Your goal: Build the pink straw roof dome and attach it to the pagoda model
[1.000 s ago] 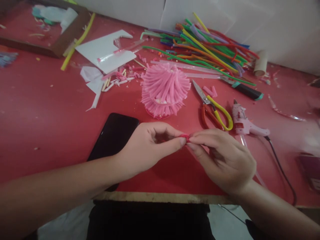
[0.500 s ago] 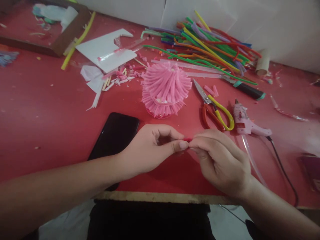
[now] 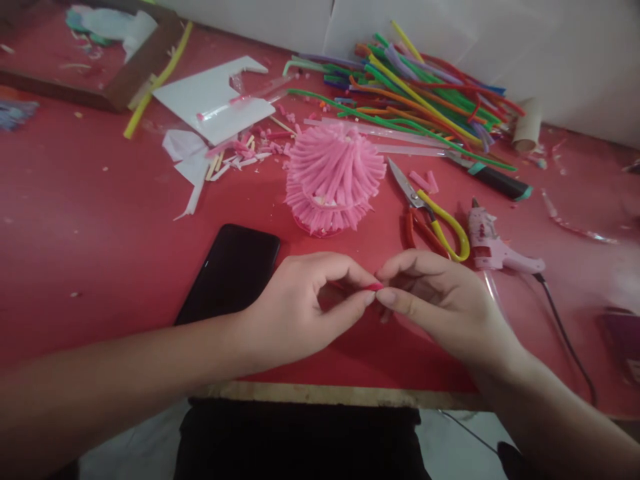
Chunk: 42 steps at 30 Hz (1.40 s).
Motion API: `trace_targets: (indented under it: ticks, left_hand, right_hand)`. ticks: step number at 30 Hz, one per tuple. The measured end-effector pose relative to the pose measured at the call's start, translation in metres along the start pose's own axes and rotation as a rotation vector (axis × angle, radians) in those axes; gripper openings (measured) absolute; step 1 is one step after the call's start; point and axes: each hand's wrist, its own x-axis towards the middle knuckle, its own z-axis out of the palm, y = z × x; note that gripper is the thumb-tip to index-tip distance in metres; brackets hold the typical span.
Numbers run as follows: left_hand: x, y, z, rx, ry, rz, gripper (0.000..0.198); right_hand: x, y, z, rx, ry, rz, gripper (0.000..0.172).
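My left hand [image 3: 315, 307] pinches a small dark pink piece [image 3: 373, 287] between thumb and forefinger; what kind of piece it is I cannot make out. My right hand [image 3: 445, 303] meets it from the other side, thumb and forefinger closed at the piece's right end. Both hands hover over the red table near its front edge. Just beyond them stands a pink, roof-shaped craft [image 3: 337, 173] built of fuzzy strips in two tiers. A black phone [image 3: 233, 270] lies beside my left wrist, partly under the forearm.
Scissors [image 3: 425, 207] with red and yellow handles lie right of the craft, near a pink glue gun [image 3: 493, 243] with a cord. A utility knife [image 3: 500, 181] and a heap of coloured pipe cleaners [image 3: 425, 93] lie behind. White card [image 3: 215, 100] and scraps are at back left.
My right hand has turned so its thumb faces me, and its fingers have shifted their hold on the small piece. My left hand stays nearly in place.
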Motion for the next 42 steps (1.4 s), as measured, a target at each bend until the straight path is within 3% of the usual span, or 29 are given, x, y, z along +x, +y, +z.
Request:
trace_targets:
  ticks: [4, 8, 12, 16, 22, 28, 31, 35, 38, 42]
  left_hand:
    - [-0.001, -0.001, -0.001, 0.185, 0.031, 0.119, 0.006]
    - [0.0, -0.002, -0.001, 0.128, 0.068, 0.039, 0.006]
    - [0.001, -0.003, 0.0, 0.028, 0.082, -0.091, 0.004]
    - [0.001, -0.003, 0.001, 0.068, 0.028, -0.109, 0.002]
    - [-0.002, -0.001, -0.002, 0.312, -0.002, 0.05, 0.009]
    - [-0.002, 0.0, -0.003, 0.349, -0.049, 0.197, 0.01]
    - [-0.001, 0.0, -0.003, 0.333, 0.002, 0.128, 0.009]
    - [-0.001, 0.0, -0.001, 0.279, 0.068, 0.016, 0.008]
    - [-0.002, 0.0, 0.0, 0.288, 0.088, 0.056, 0.007]
    - [-0.003, 0.001, 0.0, 0.315, 0.101, 0.15, 0.006]
  right_hand:
    - [0.002, 0.001, 0.002, -0.025, 0.053, -0.002, 0.01]
    - [0.002, 0.0, 0.004, -0.131, 0.141, -0.077, 0.006]
    - [0.002, -0.002, 0.0, -0.25, 0.079, -0.092, 0.012]
    - [0.001, -0.002, -0.001, -0.361, 0.007, -0.162, 0.013]
    - [-0.001, 0.0, 0.0, -0.482, 0.004, -0.375, 0.007]
    - [-0.003, 0.001, 0.0, -0.412, -0.058, -0.304, 0.01]
    - [-0.001, 0.002, 0.002, -0.476, 0.03, -0.357, 0.008]
    - [0.002, 0.002, 0.006, -0.708, 0.206, -0.615, 0.009]
    - [0.001, 0.003, 0.007, -0.812, 0.234, -0.729, 0.015]
    - [-0.003, 0.008, 0.008, -0.897, 0.243, -0.763, 0.016]
